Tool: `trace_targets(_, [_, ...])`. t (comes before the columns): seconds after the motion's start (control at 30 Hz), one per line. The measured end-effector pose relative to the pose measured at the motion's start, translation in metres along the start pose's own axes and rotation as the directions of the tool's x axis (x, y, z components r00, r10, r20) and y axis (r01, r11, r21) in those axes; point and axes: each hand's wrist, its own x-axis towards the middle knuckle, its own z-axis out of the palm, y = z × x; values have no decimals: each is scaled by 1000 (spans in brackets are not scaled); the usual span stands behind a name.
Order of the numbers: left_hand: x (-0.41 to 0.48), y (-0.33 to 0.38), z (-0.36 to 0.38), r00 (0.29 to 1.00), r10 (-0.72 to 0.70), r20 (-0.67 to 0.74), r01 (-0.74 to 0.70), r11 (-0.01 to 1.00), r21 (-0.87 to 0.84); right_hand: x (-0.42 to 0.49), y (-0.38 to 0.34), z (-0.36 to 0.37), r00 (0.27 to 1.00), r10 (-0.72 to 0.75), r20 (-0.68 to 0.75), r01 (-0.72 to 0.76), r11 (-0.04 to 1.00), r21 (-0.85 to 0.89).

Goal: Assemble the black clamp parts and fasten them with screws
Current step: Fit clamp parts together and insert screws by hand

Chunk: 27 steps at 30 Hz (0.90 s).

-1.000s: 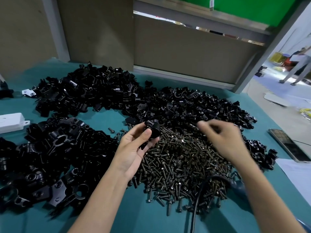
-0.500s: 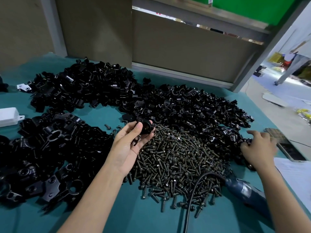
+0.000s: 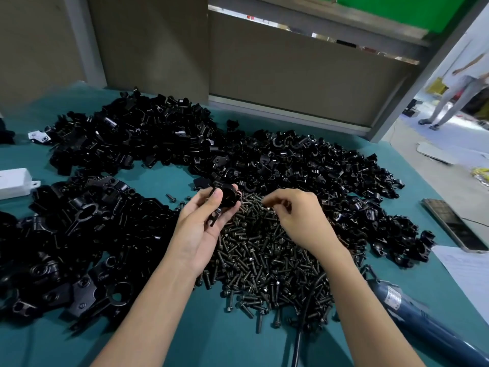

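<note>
My left hand is raised palm-up over the green table and grips a black clamp part between thumb and fingertips. Close to its right, my right hand hovers over the heap of dark screws. Its curled fingers pinch something small and dark that I cannot make out clearly. Small black clamp halves are piled behind and to the right of the screws. More of them lie at the back left. Bigger black clamp bodies cover the left side.
A blue power screwdriver lies at the front right, and its black cable runs over the screws. A phone and a paper sheet lie at the right edge, a white box at the far left. A person walks beyond the table.
My right hand went out to the clamp pile on the right, then came back beside my left hand with its fingers pinched. The left hand kept holding the clamp part.
</note>
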Motion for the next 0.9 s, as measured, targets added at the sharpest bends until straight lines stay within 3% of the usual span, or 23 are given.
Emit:
trace_targets(0.23, [5, 3, -6, 998, 47, -47, -49, 998, -39, 0, -11, 14, 988, 30, 154, -18, 997, -78])
trace_targets(0.63, [6, 8, -8, 995, 80, -65, -84, 994, -66, 1, -15, 23, 993, 61, 98, -52, 994, -94])
trace_targets(0.9, [4, 11, -4, 993, 82, -84, -90, 992, -94, -1, -17, 17, 998, 41, 37, -45, 989, 140])
